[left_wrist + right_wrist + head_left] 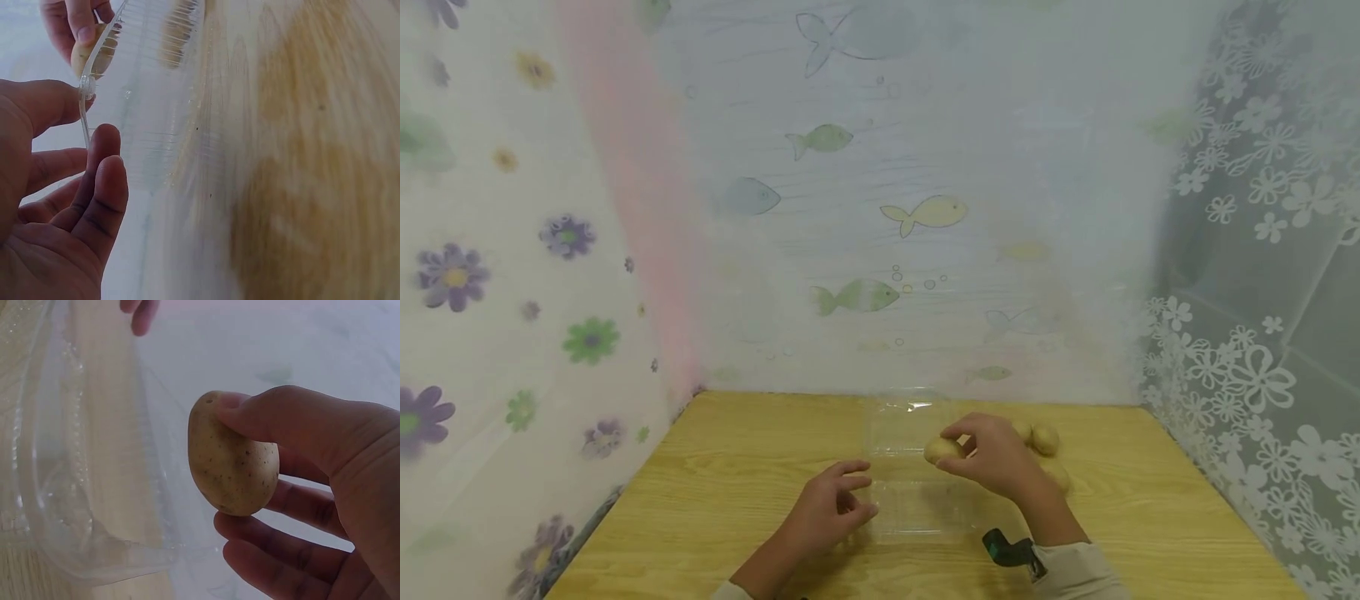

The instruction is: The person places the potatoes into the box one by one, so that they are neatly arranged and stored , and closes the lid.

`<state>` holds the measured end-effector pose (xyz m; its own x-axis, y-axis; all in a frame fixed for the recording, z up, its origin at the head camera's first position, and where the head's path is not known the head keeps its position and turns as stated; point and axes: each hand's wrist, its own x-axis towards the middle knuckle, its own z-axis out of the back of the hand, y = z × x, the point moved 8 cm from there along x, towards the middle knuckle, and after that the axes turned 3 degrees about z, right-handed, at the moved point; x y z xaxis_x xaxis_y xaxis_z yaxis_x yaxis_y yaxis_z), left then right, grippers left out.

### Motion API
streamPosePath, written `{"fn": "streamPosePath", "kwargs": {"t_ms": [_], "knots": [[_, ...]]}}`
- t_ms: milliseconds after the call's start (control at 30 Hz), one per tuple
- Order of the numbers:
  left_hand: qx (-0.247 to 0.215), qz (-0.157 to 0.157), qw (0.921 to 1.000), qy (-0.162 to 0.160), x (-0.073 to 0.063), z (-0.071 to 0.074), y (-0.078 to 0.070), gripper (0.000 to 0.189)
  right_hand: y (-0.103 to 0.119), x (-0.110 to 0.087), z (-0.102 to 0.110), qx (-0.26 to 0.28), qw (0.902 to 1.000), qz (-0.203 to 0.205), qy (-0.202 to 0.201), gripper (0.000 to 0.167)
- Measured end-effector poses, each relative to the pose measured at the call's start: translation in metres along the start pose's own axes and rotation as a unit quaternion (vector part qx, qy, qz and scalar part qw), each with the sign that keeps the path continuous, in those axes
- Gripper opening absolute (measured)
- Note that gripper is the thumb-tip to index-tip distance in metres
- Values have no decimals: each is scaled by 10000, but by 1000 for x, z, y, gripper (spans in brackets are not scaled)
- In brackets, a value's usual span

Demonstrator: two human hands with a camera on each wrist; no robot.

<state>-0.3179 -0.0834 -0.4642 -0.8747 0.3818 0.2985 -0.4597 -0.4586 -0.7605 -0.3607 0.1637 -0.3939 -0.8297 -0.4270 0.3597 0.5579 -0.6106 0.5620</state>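
Observation:
My right hand [996,454] pinches a potato [943,451] between thumb and fingers, above the right side of a clear plastic clamshell container [910,508]. The right wrist view shows this potato [231,456] close up, oval and tan with small dark specks. The container lies open, its two halves one behind the other. At its left edge is my left hand [831,508], fingers spread and loosely bent. In the left wrist view the left thumb [59,103] touches the clear rim, with fingertips close beside it. Whether they press the rim from both sides is unclear.
Right of the container lie several potatoes [1045,439], partly hidden behind the right hand. A black device [1006,547] is strapped at the right wrist. The wood-grain table [737,450] ends at a fish-patterned curtain [925,333] behind, with flowered curtains at both sides.

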Motion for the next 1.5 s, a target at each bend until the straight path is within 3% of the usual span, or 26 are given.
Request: {"fn": "streamPosePath", "kwargs": {"t_ms": [300,600,833,1500], "knots": [[-144,158,9996,178,1,-2,3,53,0,2,-13,22,10000,-17,57,34],[-322,233,9989,240,0,-3,3,76,8,5,-31,-80,9994,23,350,35],[-493,136,9982,303,0,-4,3,73,11,5,-43,244,9989,-116,382,36],[-428,280,9981,333,0,-5,0,78,21,5,-67,-5,9997,65,246,33]]}}
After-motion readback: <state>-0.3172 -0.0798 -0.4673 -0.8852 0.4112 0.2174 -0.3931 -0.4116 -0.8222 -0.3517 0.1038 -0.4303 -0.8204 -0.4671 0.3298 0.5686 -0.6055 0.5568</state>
